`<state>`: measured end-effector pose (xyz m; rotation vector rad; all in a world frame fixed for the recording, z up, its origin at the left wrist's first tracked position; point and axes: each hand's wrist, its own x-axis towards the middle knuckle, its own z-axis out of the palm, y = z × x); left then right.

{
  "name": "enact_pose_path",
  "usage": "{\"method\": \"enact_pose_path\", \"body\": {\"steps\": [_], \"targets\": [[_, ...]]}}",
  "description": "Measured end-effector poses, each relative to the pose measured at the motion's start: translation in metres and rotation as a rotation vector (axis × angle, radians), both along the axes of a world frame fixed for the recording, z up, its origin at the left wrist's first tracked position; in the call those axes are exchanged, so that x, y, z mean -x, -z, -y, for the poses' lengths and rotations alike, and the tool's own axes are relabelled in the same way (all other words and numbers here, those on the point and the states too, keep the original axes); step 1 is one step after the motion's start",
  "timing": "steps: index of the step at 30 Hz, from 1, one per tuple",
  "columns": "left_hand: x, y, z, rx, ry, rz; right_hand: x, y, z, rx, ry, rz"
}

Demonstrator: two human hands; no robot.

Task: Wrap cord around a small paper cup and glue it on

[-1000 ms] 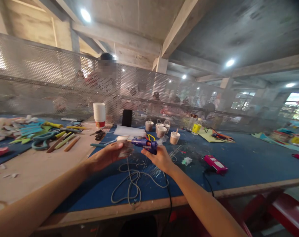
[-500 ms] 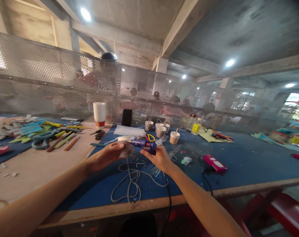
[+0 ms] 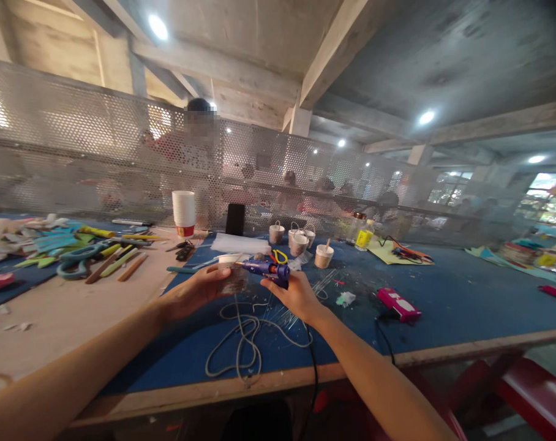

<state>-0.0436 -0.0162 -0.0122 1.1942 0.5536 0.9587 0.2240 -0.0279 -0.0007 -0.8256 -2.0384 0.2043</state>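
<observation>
My right hand (image 3: 295, 295) is closed round the grip of a blue glue gun (image 3: 266, 268), whose nozzle points left. My left hand (image 3: 199, 289) is wrapped round a small paper cup (image 3: 231, 274) held right at that nozzle tip. Both hands hover above the blue table mat (image 3: 443, 306). A loose white cord (image 3: 241, 343) runs from the cup down onto the mat in loops. The gun's black cable (image 3: 313, 361) drops over the table's front edge.
Several small cups with handles (image 3: 300, 241) stand behind my hands. A pink glue gun (image 3: 398, 304) lies to the right. A white cup stack (image 3: 184, 213), a black phone (image 3: 235, 218), scissors and coloured sticks (image 3: 89, 254) lie at left. People work behind a perforated metal screen (image 3: 98, 159).
Hardly anything differs; both hands with the cup and the glue gun have drifted very slightly up and left.
</observation>
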Motion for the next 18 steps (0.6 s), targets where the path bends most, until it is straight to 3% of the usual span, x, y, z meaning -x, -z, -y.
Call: {"method": "enact_pose_path", "body": {"steps": [18], "targets": [[-0.0024, -0.0029, 0.0019, -0.014, -0.018, -0.031, -0.0018, 0.0022, -0.0021, -0.068, 0.022, 0.029]]}}
